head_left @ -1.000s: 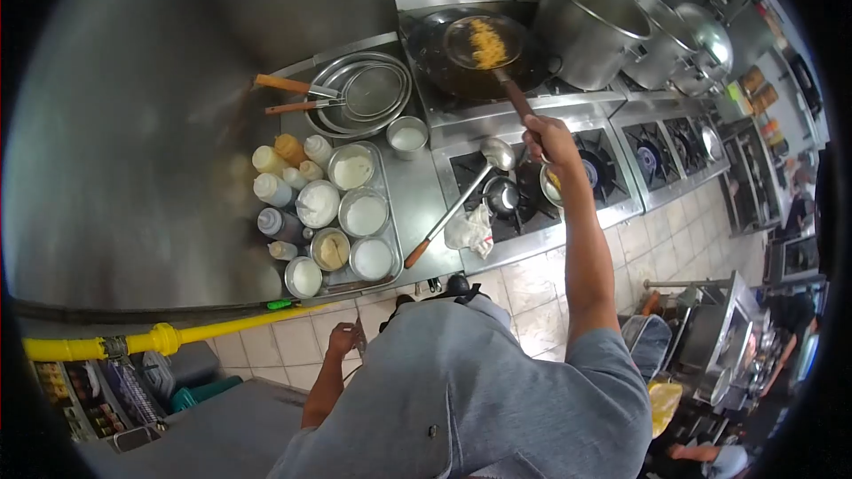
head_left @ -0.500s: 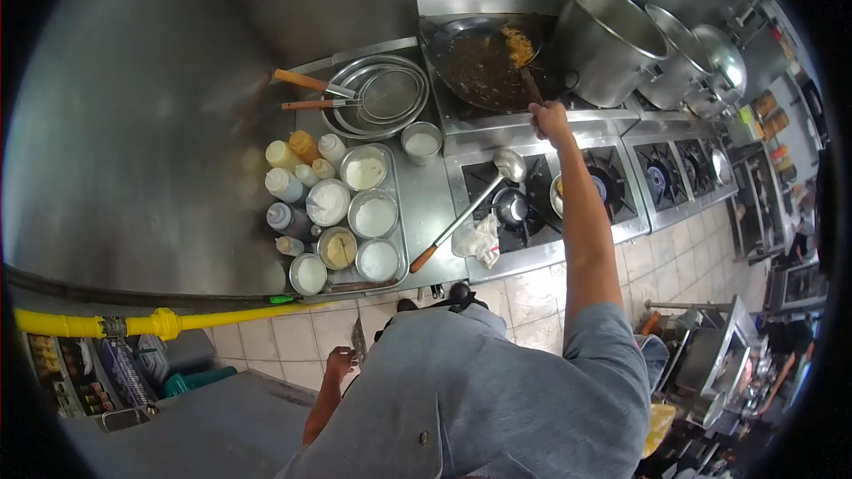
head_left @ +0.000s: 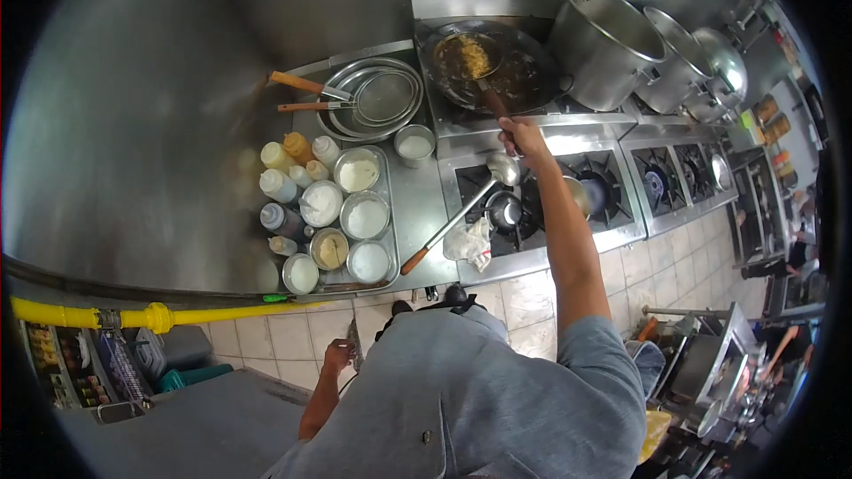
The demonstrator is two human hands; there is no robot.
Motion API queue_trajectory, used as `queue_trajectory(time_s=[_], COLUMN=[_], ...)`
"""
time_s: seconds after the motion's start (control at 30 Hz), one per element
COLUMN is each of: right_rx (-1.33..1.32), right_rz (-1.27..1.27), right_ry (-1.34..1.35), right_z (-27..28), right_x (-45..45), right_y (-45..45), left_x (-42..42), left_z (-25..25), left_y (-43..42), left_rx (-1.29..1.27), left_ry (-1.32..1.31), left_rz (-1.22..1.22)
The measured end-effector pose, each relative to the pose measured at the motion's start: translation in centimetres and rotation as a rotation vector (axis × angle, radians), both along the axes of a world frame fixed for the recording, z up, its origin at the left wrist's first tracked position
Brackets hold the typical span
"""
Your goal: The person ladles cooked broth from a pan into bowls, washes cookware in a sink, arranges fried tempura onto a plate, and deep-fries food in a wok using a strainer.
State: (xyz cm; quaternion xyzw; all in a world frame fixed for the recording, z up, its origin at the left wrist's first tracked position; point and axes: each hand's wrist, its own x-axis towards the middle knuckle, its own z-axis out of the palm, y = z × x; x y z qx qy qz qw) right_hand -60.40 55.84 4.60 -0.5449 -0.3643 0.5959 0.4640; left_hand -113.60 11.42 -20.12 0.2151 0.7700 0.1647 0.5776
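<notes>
My right hand (head_left: 522,140) is closed round the wooden handle of a skimmer (head_left: 493,101), arm stretched forward. The skimmer's round head lies within a large dark wok (head_left: 543,55) and carries golden-brown fried bits (head_left: 475,57). Dark, bubbling oil fills the bottom of the wok. Down by my waist, my left hand (head_left: 338,356) hangs low with loosely bent fingers and nothing visible in it. Nearer me than the wok, a long ladle (head_left: 504,170) rests across the counter and burner edge, beside a crumpled white cloth (head_left: 469,244).
Tall steel pots (head_left: 605,49) stand right of the wok. Left are nested strainers and bowls (head_left: 377,98), a small steel cup (head_left: 414,145), squeeze bottles (head_left: 277,184) and a tray (head_left: 391,239) of powder bowls. Gas burners (head_left: 605,191) lie under my right forearm. A yellow pipe (head_left: 89,317) runs along the front.
My right hand has drawn the skimmer from the wok's right side to its left, with the fried bits in it. My left hand stays low, almost unmoved.
</notes>
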Motion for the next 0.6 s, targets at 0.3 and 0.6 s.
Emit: queue_trajectory(time_s=[0.3, 0.6], right_rx=[-0.015, -0.046], right_rz=[0.076, 0.062], right_ry=[0.073, 0.382], right_z=[0.7, 2.2], right_x=[0.3, 1.5], right_y=[-4.1, -7.5], left_x=[2.8, 4.9], left_z=[-1.7, -1.9], left_y=[1.3, 5.4], left_rx=[0.01, 0.095], left_ry=[-0.043, 0.038], left_rz=[-0.14, -0.386])
